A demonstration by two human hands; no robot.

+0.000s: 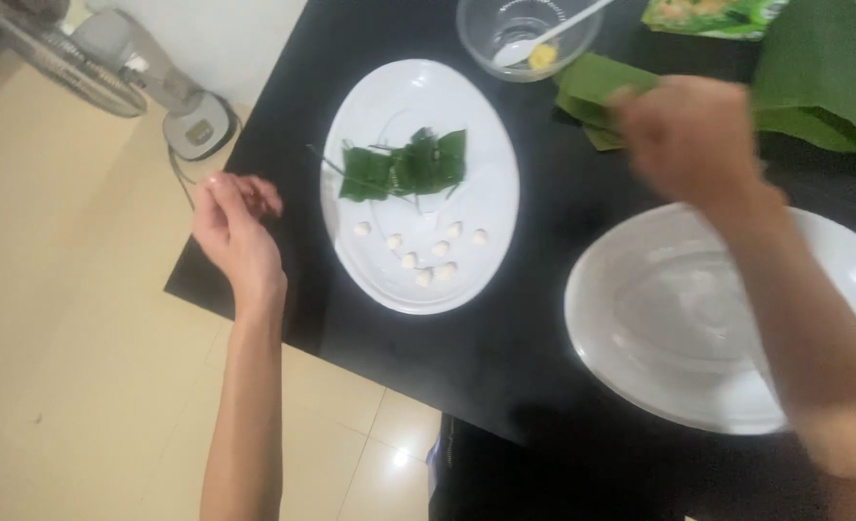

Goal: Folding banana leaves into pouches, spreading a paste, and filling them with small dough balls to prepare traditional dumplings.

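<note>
Two plates, eight white balls. My left hand, loosely curled and empty, rests at the table edge; my right hand touches folded leaves, grip unclear.

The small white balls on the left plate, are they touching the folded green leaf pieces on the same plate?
Apart. The head view shows bare white plate between the folded green leaf pieces and the small white balls below them.

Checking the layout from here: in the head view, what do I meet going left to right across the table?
Left hand at the table's edge → white oval plate with folded green leaves and small white balls → clear bowl with a spoon → right hand → empty white plate.
</note>
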